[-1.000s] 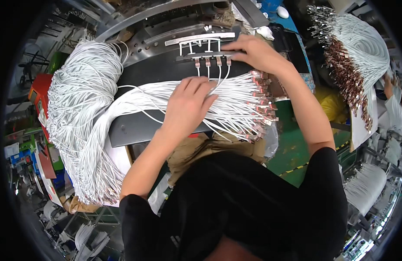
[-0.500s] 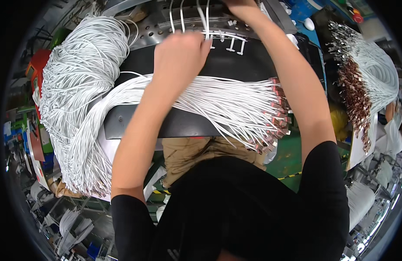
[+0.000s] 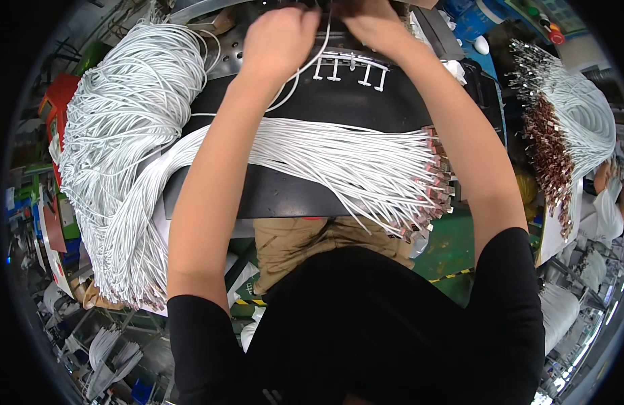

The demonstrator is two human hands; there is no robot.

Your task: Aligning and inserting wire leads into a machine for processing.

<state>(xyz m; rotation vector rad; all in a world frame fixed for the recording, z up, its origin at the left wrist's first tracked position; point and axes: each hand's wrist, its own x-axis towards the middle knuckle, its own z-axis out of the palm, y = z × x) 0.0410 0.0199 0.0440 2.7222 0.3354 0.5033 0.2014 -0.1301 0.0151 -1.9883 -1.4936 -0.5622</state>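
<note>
My left hand (image 3: pixel 283 42) is at the far side of the bench, slightly blurred, its fingers curled and closed around a white cable (image 3: pixel 323 46). The cable bends past the thumb and loops down beneath the wrist. Close by on the right, my right hand (image 3: pixel 371 28) reaches into a dark area at the top edge, where its fingertips are hidden. Between and below the hands lies a white moulded strip (image 3: pixel 352 62) with small T-shaped branches. Nearer me, a thick bundle of white cables (image 3: pixel 325 152) with reddish-brown connector ends lies across a black surface, passing under my left forearm.
A big heap of white cables (image 3: pixel 133 88) fills the left side. More coiled cables with brown and metal ends (image 3: pixel 568 128) stand at far right. A perforated metal plate (image 3: pixel 229 55) borders the black work surface (image 3: pixel 285 192). A red box (image 3: pixel 57 101) stands behind the heap.
My left hand has moved farther away, toward the top edge, bringing it closer to the right hand. Upright white strands beside it have given way to a loop hanging below it.
</note>
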